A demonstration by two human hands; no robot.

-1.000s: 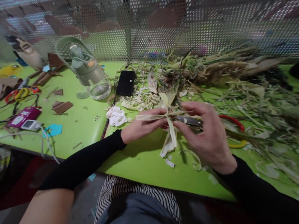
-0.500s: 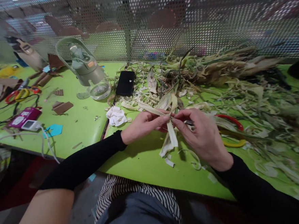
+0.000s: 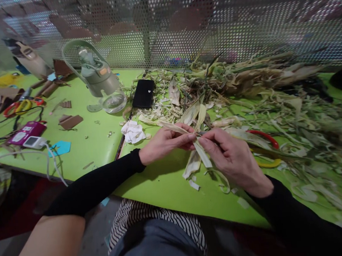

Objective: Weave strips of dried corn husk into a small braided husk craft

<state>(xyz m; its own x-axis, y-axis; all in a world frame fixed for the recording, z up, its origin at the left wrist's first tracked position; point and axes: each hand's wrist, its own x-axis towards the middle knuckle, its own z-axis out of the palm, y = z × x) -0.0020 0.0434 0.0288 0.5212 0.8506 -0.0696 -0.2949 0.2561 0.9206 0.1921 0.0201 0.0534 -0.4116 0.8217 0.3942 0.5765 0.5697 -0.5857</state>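
My left hand [image 3: 173, 140] pinches a pale strip of dried corn husk [image 3: 202, 154], with one end sticking out past the thumb and the other hanging down. Just to its right, my right hand [image 3: 229, 153] is closed with thumb and forefinger on the same husk strip. The exact spot between the fingertips is partly hidden. Below the hands, more husk pieces [image 3: 192, 165] and a curled strip lie on the green table [image 3: 160, 187]. Scissors with a red and a yellow handle [image 3: 268, 163] lie partly under husks, right of my right hand.
Heaped dried husks and leaves [image 3: 258, 75] cover the back and right. A black phone [image 3: 143, 93], a crumpled tissue [image 3: 133, 131] and a green-lidded bottle [image 3: 103, 84] stand or lie left of the heap. Further left are a purple device [image 3: 26, 132] and orange-yellow scissors [image 3: 23, 107]. A perforated metal screen [image 3: 164, 31] rises behind.
My right hand has shifted slightly right and down, a little away from the left. The strip's hanging end has swung to the right. My left hand stays nearly in place.
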